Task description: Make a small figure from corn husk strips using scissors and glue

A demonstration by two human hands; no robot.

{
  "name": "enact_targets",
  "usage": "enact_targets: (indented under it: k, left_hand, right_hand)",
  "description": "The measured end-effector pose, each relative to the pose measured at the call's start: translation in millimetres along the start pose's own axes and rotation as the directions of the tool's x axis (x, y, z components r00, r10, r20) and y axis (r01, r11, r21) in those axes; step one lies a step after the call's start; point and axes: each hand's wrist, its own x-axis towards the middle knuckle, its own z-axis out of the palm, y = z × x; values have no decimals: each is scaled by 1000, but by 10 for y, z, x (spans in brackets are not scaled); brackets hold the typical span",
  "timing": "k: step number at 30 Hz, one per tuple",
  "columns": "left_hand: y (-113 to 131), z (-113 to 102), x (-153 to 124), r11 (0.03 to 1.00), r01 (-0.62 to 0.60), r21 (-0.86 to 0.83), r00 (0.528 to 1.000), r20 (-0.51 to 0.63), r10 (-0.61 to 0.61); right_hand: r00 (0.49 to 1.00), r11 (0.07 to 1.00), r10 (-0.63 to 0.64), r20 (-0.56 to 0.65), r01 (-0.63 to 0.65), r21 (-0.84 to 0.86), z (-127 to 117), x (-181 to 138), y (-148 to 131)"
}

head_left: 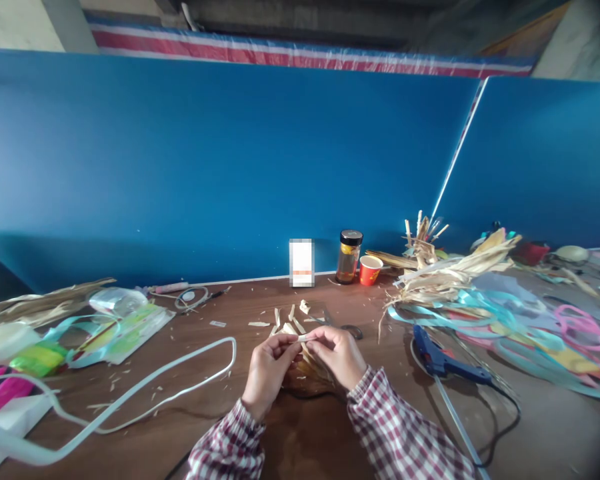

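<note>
Between the fingertips of both my hands is a small pale strip of dried husk (303, 338). My left hand (269, 373) pinches its left end, and my right hand (344, 359) pinches the right end with thumb and forefinger. More dried husk (310, 365) hangs or lies just below the fingers, partly hidden by them. Beyond my hands, several short husk scraps (278, 317) are scattered on the brown table (240, 303). A dark loop (353, 331), perhaps a scissors handle, shows just past my right hand.
A blue glue gun (433, 357) lies to the right, near a heap of husks (455, 273) and turquoise ribbon (480, 307). A lidded jar (349, 260) and red paper cup (370, 272) stand by the blue partition (230, 167). A white bent tube (155, 373) crosses the left.
</note>
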Motion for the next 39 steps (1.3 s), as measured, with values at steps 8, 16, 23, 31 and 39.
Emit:
enact_targets:
  k: [8,16,23,31,39]
  left_hand:
    - [-26,13,-21,999,-30,-25,999,-12,30]
    - [10,44,-41,986,56,-158,996,-63,-67]
    - [22,70,-56,966,74,-247,995,-50,-89]
    - [21,76,-59,979,53,-197,994,-83,-71]
    - [45,57,-75,961,85,-262,995,-37,-98]
  right_hand:
    - [997,991,71,-24,-68,115,6,18,21]
    - [963,888,265,37,-259,379,72,19,54]
    - [962,885,272,32,-263,385,86,18,60]
    - [970,919,241,3,-230,321,94,26,26]
    - [952,878,305,13,-286,383,58,17,21]
